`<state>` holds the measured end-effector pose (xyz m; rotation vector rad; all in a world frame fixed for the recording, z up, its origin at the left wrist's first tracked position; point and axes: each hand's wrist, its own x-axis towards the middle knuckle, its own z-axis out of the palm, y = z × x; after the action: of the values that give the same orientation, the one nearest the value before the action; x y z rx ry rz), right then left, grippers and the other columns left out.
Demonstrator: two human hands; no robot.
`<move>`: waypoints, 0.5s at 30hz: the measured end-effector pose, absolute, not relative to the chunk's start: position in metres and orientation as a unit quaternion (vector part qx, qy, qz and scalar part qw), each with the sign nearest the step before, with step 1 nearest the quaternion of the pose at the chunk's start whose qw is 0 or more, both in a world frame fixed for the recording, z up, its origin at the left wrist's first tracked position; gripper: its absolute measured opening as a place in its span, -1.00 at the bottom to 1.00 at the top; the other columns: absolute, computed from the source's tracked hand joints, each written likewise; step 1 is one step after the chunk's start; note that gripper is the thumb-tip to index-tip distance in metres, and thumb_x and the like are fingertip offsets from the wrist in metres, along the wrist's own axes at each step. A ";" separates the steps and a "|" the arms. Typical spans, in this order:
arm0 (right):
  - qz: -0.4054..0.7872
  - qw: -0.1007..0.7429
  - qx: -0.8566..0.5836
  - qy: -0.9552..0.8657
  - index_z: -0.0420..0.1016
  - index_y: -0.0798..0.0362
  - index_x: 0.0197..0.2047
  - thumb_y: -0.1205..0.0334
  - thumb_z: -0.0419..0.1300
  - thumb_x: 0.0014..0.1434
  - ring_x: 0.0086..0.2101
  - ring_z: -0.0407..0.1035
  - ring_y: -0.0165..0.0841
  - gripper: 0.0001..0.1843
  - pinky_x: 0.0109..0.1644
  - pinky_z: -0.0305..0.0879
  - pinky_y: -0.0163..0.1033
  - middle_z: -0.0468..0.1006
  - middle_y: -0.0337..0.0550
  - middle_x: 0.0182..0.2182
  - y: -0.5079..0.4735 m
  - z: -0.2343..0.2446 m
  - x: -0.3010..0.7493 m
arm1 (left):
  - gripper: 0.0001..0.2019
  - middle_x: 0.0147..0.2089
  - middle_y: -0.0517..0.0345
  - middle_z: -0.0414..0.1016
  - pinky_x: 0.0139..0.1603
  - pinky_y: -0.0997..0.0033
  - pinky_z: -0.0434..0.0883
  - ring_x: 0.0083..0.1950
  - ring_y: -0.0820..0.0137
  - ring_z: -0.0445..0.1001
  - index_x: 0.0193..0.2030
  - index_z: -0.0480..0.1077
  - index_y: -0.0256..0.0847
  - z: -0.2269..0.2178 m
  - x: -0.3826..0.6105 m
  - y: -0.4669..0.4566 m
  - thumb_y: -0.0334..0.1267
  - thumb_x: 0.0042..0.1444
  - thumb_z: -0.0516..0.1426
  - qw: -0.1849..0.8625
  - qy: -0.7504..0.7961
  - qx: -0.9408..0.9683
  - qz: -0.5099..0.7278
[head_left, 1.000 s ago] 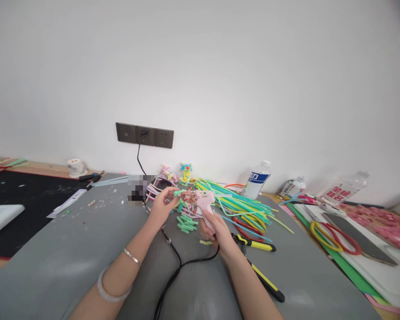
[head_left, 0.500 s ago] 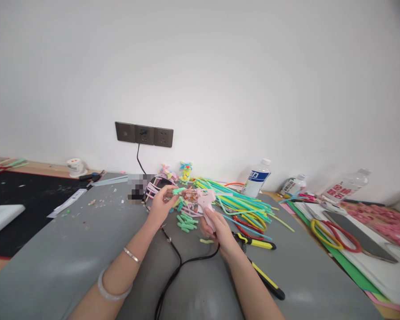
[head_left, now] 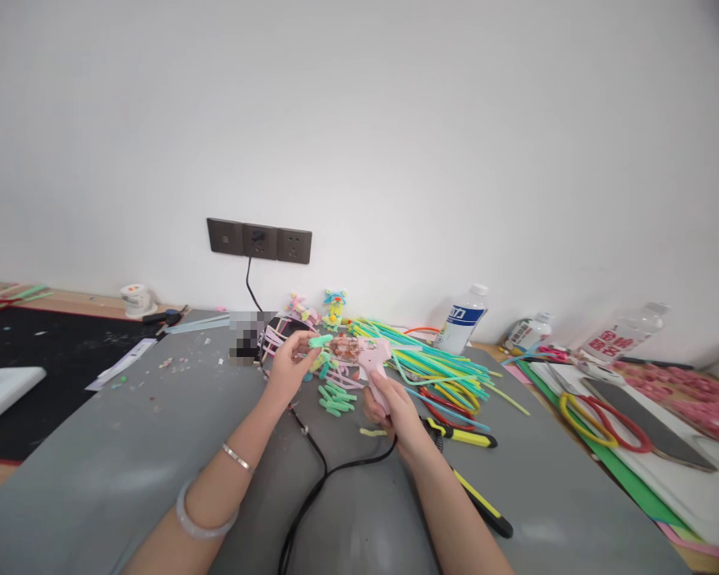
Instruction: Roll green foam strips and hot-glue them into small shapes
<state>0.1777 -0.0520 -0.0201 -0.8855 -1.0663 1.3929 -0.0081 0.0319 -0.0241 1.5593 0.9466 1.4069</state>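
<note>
My right hand (head_left: 391,407) is wrapped around the handle of a pink glue gun (head_left: 372,358), whose nozzle points left. Its black cord (head_left: 317,483) trails toward me over the grey mat. My left hand (head_left: 287,363) pinches a short green tube piece (head_left: 321,341) held against a small reddish craft piece (head_left: 343,348) at the gun's tip. Several more green tube pieces (head_left: 334,399) lie on the mat just below both hands.
A pile of coloured plastic tubes (head_left: 437,367) lies right of the hands. Yellow-handled pliers (head_left: 461,436) and a second long tool (head_left: 482,511) lie by my right forearm. Bottles (head_left: 462,319), red-yellow scissors (head_left: 599,423) and a wall socket (head_left: 259,241) stand further off.
Both hands, with the glue gun and the green piece, have lifted slightly and shifted a little right; the grips are the same.
</note>
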 end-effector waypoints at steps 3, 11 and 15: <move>0.591 0.558 -0.376 -0.445 0.23 0.04 -0.60 -0.19 0.23 0.12 -0.73 -0.19 -0.57 -0.47 -0.60 -0.31 -0.29 0.06 -0.43 -0.79 -0.052 -0.018 0.177 | -0.75 -0.24 0.10 0.54 -0.33 0.49 0.40 -0.26 0.38 0.49 -0.16 0.41 -0.21 -0.025 -0.008 0.033 -0.16 0.04 0.20 0.408 0.374 0.617 0.559; 0.582 0.570 -0.372 -0.445 0.16 0.03 -0.64 -0.15 0.22 0.15 -0.73 -0.19 -0.58 -0.44 -0.60 -0.30 -0.29 0.06 -0.43 -0.79 -0.050 -0.021 0.180 | -0.72 -0.24 0.08 0.54 -0.31 0.47 0.41 -0.25 0.36 0.49 -0.15 0.42 -0.21 -0.026 -0.009 0.034 -0.15 0.02 0.22 0.417 0.374 0.605 0.567; 0.580 0.566 -0.377 -0.448 0.14 0.03 -0.62 -0.15 0.20 0.16 -0.72 -0.19 -0.58 -0.45 -0.60 -0.30 -0.30 0.07 -0.44 -0.79 -0.050 -0.022 0.181 | -0.72 -0.25 0.08 0.55 -0.29 0.45 0.42 -0.25 0.35 0.50 -0.16 0.42 -0.21 -0.024 -0.009 0.033 -0.13 0.01 0.22 0.415 0.375 0.601 0.571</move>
<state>0.1810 -0.0501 -0.0222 -0.8855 -1.0541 1.3630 -0.0089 0.0331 -0.0243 1.5096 0.9424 1.4335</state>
